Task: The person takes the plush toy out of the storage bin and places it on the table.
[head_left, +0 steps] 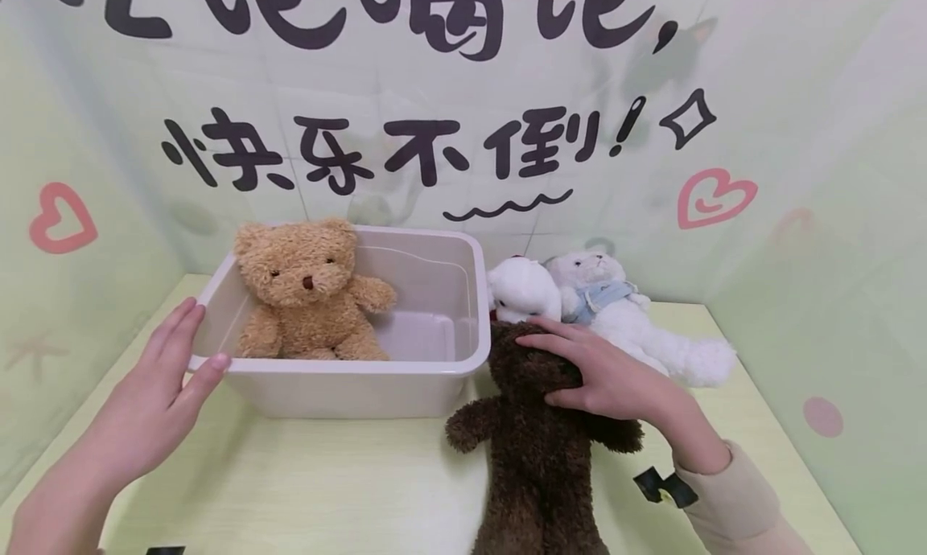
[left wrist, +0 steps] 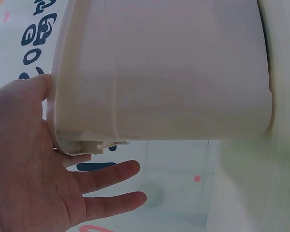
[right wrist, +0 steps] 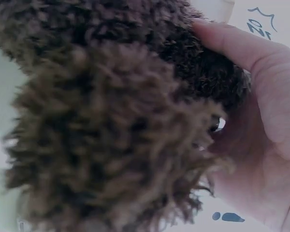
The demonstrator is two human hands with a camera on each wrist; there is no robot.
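- The left hand (head_left: 155, 394) has its grip spread wide, thumb and fingers touching the rim at the near left corner of the plastic bin (head_left: 362, 390).
- The right hand (head_left: 597, 370) holds the dark brown teddy bear (head_left: 539, 458) by the head, thumb and fingers around it (the thumb presses into the fur in the right wrist view).
- That bear is outside the bin, just to its right, legs toward the person; whether its weight is on the desk (head_left: 348, 483), I cannot tell.
- Inside the bin, at its left end, sits the light brown teddy bear (head_left: 311, 310), facing the person.
- Behind the dark bear are a white plush toy (head_left: 529, 289) beside the bin and a white teddy bear (head_left: 630, 330) in a blue garment (head_left: 597, 299).
- Black lettering (head_left: 423, 127) marks the back wall (head_left: 362, 80).
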